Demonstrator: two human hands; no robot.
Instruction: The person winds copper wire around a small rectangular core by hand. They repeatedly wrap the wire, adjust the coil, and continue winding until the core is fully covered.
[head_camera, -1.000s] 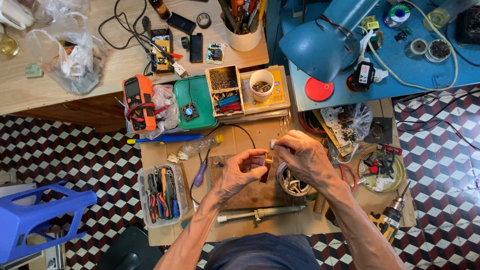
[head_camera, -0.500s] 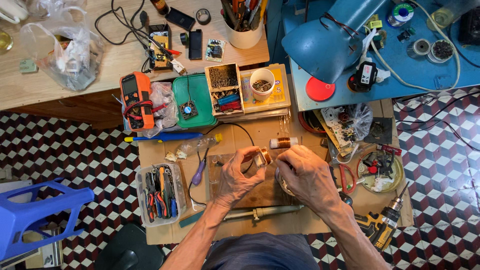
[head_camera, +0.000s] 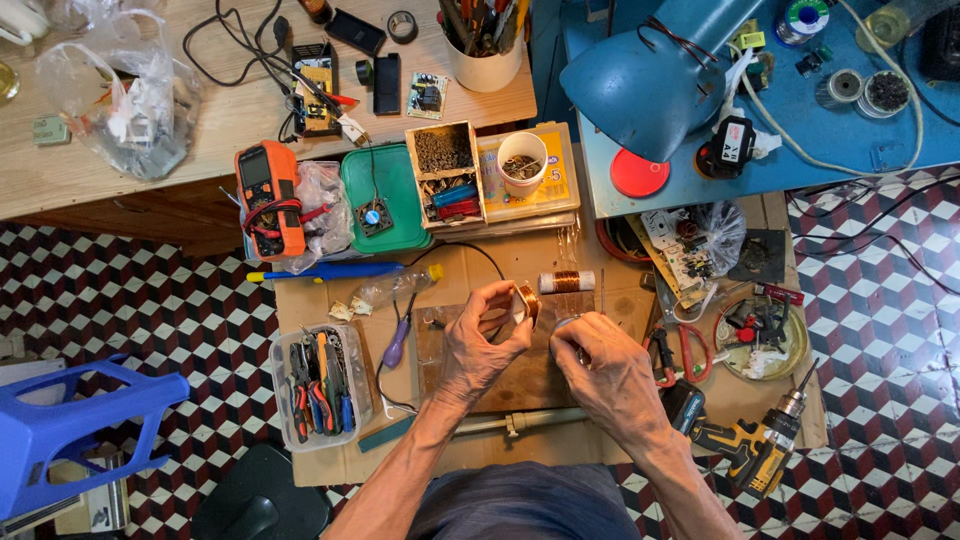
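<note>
My left hand (head_camera: 482, 338) holds a small copper wire coil (head_camera: 527, 300) upright between thumb and fingers, above a brown wooden board (head_camera: 520, 385) on the low cardboard-covered table (head_camera: 470, 460). My right hand (head_camera: 610, 372) sits just right of it, fingers curled around a small round object that is mostly hidden under them. A second spool of copper wire (head_camera: 566, 282) lies on its side just beyond both hands.
A clear tray of pliers and screwdrivers (head_camera: 320, 385) sits left. A cordless drill (head_camera: 745, 445) lies right, near red-handled cutters (head_camera: 680, 350) and a dish of parts (head_camera: 760, 335). An orange multimeter (head_camera: 268, 200), a green tray (head_camera: 385, 195) and a blue lamp (head_camera: 660, 80) stand beyond.
My right hand came down from the raised coil to the board on the right. The left hand keeps the coil and has turned it slightly.
</note>
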